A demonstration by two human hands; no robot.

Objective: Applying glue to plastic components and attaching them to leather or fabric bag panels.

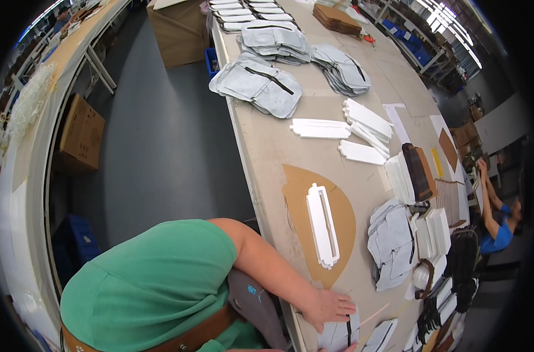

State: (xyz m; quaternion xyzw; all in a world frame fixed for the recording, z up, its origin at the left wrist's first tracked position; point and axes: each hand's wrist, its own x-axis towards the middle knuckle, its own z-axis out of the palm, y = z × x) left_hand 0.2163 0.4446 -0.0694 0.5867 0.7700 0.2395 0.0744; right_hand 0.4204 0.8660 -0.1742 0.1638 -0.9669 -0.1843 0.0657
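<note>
At the table's near edge lies a grey-white fabric panel (332, 337) with a black zipper strip across it. My left hand (327, 307) rests flat on the panel's upper part, its fingers stretched out and slightly apart. Only a bit of my right hand (348, 348) shows at the lower edge of the picture, by the same panel; its grip is cut off from view. Beside the panel sits a smaller light piece with a dark strip (380, 336). Beyond my left hand, a white slotted frame (322, 226) lies on a brown rounded board (344, 214).
A stack of grey fabric panels (391, 243) stands to the right, near white stacked strips (432, 232). Several white slotted pieces (319, 128) and more panel stacks (261, 85) lie farther along the table. Another person in blue (497, 232) works across at the right.
</note>
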